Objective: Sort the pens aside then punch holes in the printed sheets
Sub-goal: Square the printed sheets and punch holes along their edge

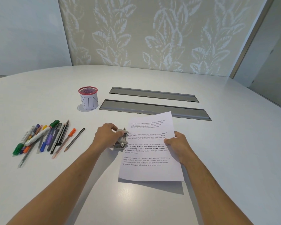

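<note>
- Bare forearms come in from the bottom edge of the head view, at about 7 and 5 o'clock, and converge toward the middle of the white table (234, 143).
- Nearest of the task's things is the printed sheet (150, 153), at about 5 o'clock from the picture's centre; its near edge is lifted off the table and casts a shadow under it, and four blocks of text show on its face.
- The right hand (177, 143) pinches the sheet's right edge, thumb on top of the paper and the fingers curled behind it.
- The sheet's left edge reaches the grey metal hole punch (121, 141), which stands on the table just beside it at 9 o'clock; whether the paper sits inside the slot I cannot tell.
- The left hand (106, 135) is closed over the punch from the left side, fingers curled on its lever.
- Well apart at 9 o'clock from the punch lies a loose heap of pens (44, 138), markers and pencils, fanned and overlapping, with an orange-capped pen and a dark pencil at its right edge.
- At 11 o'clock from the punch stands a red mesh cup (88, 100) wrapped in white paper lettered "BIN".
- At 12 to 1 o'clock, two long grey cable flaps (154, 108) are set flush in the table; the sheet's far corner overlaps the nearer one.
- Leaf-patterned wall covering (152, 34) fills the background.
</note>
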Demonstrator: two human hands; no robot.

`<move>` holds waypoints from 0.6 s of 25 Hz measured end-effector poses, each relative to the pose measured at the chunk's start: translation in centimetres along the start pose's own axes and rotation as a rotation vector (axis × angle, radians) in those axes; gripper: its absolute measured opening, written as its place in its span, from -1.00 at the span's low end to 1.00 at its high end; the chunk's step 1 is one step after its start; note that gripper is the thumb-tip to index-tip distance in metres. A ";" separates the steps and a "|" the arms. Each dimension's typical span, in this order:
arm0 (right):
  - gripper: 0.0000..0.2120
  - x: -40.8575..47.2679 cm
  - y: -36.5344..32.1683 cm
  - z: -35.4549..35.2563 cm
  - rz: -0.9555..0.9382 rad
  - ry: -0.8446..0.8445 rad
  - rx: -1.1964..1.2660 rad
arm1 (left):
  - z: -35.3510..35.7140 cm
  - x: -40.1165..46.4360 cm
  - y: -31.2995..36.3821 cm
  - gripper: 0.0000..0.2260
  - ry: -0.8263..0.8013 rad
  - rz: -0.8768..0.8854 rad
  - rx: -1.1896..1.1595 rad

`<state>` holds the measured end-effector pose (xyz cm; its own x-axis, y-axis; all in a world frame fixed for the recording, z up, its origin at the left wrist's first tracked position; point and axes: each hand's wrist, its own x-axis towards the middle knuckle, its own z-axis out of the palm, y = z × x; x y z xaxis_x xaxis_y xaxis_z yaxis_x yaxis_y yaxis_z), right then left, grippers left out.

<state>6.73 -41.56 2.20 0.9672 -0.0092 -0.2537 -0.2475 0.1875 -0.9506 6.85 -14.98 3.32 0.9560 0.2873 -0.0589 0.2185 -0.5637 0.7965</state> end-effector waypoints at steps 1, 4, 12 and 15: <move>-0.73 0.1 0.0 0.0 0.000 0.002 -0.005 | 0.0 0.0 0.0 -0.81 0.002 0.001 0.004; -0.72 0.3 0.0 0.3 -0.007 -0.003 -0.012 | 0.1 0.1 -0.1 -0.78 0.002 0.002 0.014; -0.75 0.9 0.5 1.3 -0.013 -0.022 -0.023 | 0.1 0.2 -0.2 -0.79 -0.017 0.011 0.000; -0.74 1.1 0.8 1.3 -0.017 -0.020 -0.045 | 0.2 0.2 -0.3 -0.80 -0.017 0.019 0.012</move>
<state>7.70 -40.13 1.36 0.9721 0.0073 -0.2345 -0.2331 0.1433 -0.9618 7.03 -14.86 2.97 0.9630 0.2639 -0.0542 0.2029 -0.5783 0.7902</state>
